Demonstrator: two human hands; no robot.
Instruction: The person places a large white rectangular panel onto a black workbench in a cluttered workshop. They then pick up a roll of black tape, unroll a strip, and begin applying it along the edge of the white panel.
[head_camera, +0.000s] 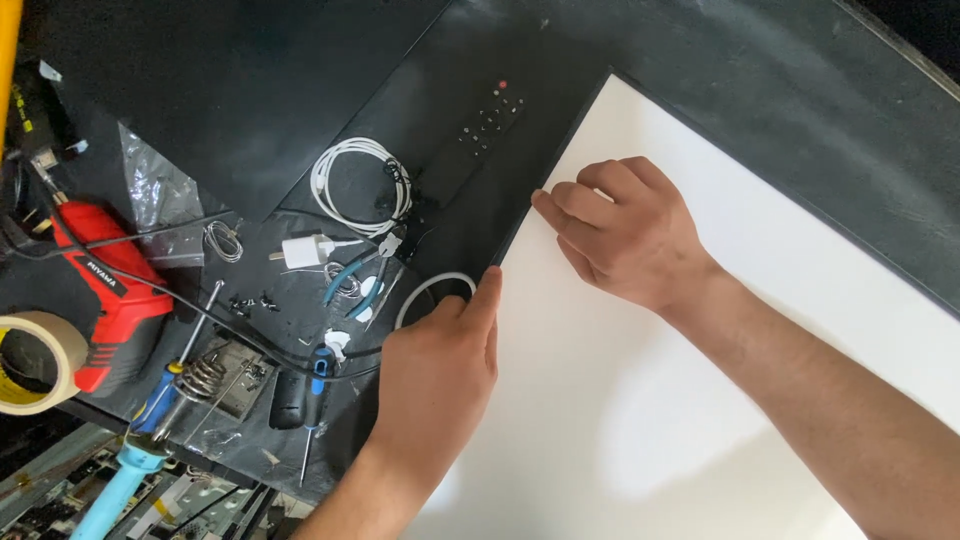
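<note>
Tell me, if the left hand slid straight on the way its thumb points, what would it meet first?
Probably the black remote control: the left hand points up along the white panel's dark edge. Depth is hard to judge.

Strong light is falling from above and slightly left, washing the white panel (720, 330) under the right hand (630, 235) almost to blank glare. That hand is throwing a soft grey shadow onto the panel below its forearm. Left of the left hand (435, 375), the dark work surface (250, 80) is swallowing detail, with only a faint sheen showing. The small tools there are staying fairly sharp. Straight edges are bowing toward the frame's corners, and the far corners are darkening.
</note>
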